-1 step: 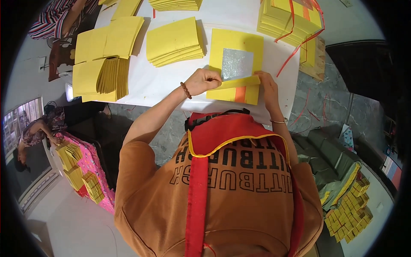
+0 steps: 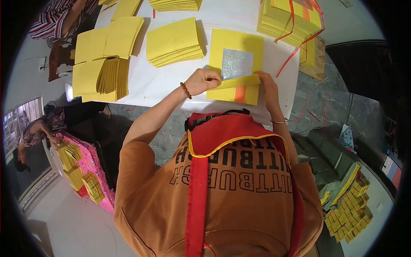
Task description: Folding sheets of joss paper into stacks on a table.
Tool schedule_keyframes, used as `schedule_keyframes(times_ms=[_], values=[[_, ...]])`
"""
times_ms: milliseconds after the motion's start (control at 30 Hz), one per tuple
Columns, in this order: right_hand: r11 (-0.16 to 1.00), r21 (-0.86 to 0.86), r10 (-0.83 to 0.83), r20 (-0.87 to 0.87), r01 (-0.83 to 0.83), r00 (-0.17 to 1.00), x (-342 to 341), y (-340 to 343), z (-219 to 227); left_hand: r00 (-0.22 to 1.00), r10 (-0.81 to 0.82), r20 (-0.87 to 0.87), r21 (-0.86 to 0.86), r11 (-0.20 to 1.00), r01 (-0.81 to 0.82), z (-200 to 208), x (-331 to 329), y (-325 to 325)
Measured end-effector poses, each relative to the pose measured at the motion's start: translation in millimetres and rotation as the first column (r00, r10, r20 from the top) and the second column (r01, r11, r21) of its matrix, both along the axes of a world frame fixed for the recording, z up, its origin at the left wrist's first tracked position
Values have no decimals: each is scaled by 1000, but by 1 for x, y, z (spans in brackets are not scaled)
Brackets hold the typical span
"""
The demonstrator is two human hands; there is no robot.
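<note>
In front of me a yellow paper sheet [image 2: 216, 38] lies on the white-covered table, with a silver foil square [image 2: 237, 63] on it. The sheet's near part is folded over into a raised yellow strip just below the foil. My left hand [image 2: 205, 81] pinches the left end of that strip between thumb and bent fingers. At its right end my right hand [image 2: 268, 88] closes on the edge, fingertips bent over it. An orange patch [image 2: 240, 94] shows on the paper below the strip.
Folded yellow paper stacks [image 2: 175, 42] lie left of the sheet, others [image 2: 87, 77] further left. At the back right, a thick yellow bundle [image 2: 289, 21] carries red ties [image 2: 295, 55]. Two other people are at left, one beside a pink-covered table [image 2: 96, 165]. Yellow bundles [image 2: 346, 218] stand lower right.
</note>
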State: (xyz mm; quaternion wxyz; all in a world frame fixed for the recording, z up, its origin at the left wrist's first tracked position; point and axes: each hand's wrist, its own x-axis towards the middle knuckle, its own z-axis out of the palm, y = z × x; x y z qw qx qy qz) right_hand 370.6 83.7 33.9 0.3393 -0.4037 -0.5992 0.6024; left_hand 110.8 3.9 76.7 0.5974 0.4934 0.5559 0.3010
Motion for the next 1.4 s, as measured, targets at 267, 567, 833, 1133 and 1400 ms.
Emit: schedule_keyframes(times_ms=[267,567,833,1133,1400], values=[[972,210,72,147,-102,987,7,-2,-18,996,51,-77,65,997,-46,12,-6,0],[998,17,68,7,-68,998,10,5,-8,806,99,-584,549,779,303,0,-22,-6],[882,368,211,250,-294,945,29,-25,30,842,185,-507,594,783,186,20,-2,-41],[997,79,-14,248,-6,969,-1,-21,29,814,380,-439,342,908,-240,-3,20,-31],[985,43,-174,310,169,935,-16,-11,16,724,428,-541,287,903,-320,-15,23,-11]])
